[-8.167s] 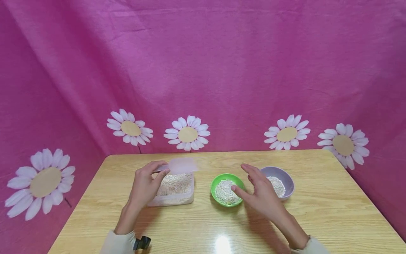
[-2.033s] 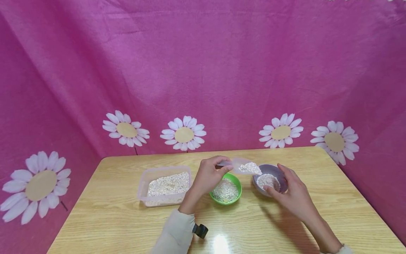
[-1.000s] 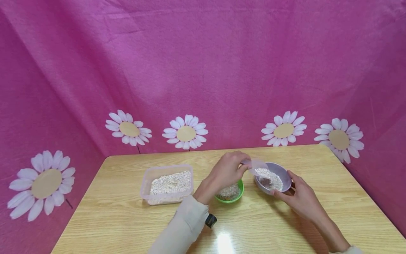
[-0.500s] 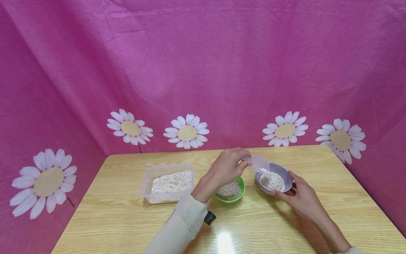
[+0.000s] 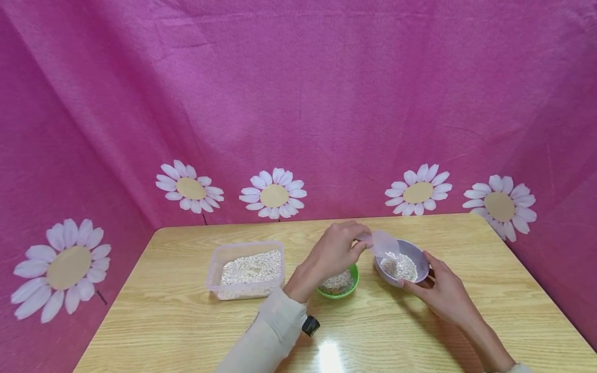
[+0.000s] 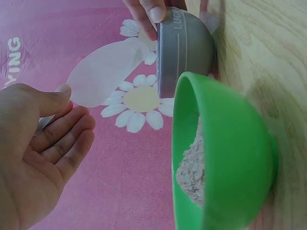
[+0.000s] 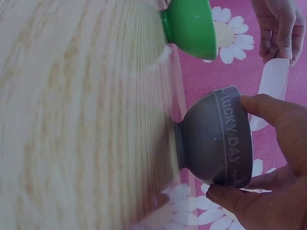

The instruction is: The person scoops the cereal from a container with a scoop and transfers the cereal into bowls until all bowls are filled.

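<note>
My left hand (image 5: 354, 246) pinches the handle of a translucent plastic scoop (image 5: 385, 242), tilted down over a purple bowl (image 5: 420, 259) that holds oat flakes. In the left wrist view the scoop (image 6: 108, 72) looks empty, pinched by my left hand (image 6: 53, 120) above the purple bowl (image 6: 184, 48). My right hand (image 5: 426, 285) grips the bowl's near right side, thumb on the rim. The right wrist view shows my right hand (image 7: 268, 158) round the bowl (image 7: 216, 139). A green bowl (image 5: 351, 284) of flakes sits just left, partly behind my left wrist.
A clear rectangular container (image 5: 213, 269) full of oat flakes stands left of the green bowl on the wooden table (image 5: 186, 331). A pink cloth with daisies (image 5: 274, 194) hangs close behind and round the table's sides.
My left hand carried the loaded scoop from the container to the purple bowl and tipped it; the flakes have left the scoop. My right hand took hold of the purple bowl.
</note>
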A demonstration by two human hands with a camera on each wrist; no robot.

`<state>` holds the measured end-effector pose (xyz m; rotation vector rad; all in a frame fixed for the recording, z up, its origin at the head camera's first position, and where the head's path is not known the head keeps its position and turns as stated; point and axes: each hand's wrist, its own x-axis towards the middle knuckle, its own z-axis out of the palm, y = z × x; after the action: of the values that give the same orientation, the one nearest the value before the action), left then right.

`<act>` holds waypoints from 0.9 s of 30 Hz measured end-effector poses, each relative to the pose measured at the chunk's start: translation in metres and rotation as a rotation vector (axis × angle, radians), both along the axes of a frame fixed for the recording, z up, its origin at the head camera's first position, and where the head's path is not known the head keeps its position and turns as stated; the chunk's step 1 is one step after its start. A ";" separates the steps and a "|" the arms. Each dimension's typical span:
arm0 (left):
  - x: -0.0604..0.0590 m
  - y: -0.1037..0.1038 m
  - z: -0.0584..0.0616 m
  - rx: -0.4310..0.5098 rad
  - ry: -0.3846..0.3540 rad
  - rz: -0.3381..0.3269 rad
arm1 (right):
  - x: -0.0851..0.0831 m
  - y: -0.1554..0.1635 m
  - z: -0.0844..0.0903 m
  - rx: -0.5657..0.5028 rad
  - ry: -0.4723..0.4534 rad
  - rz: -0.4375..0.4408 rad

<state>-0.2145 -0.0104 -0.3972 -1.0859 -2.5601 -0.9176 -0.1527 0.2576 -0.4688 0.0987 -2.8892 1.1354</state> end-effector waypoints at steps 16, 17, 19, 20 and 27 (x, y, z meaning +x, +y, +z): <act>0.010 -0.031 -0.010 0.260 -0.165 0.082 | 0.005 -0.007 0.013 0.012 0.114 -0.026; 0.010 -0.037 -0.009 0.279 -0.168 0.091 | 0.006 -0.009 0.014 0.008 0.136 -0.027; 0.012 -0.049 -0.009 0.310 -0.156 0.110 | 0.009 -0.014 0.018 0.008 0.181 -0.023; 0.013 -0.056 -0.008 0.324 -0.145 0.121 | 0.010 -0.017 0.020 0.010 0.203 -0.018; 0.021 -0.108 -0.009 0.377 -0.098 0.234 | 0.011 -0.047 0.032 -0.017 0.244 0.030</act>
<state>-0.1932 -0.1181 -0.4065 -0.6365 -2.3823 -1.3424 -0.1420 0.2106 -0.4364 0.2610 -2.6712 1.0688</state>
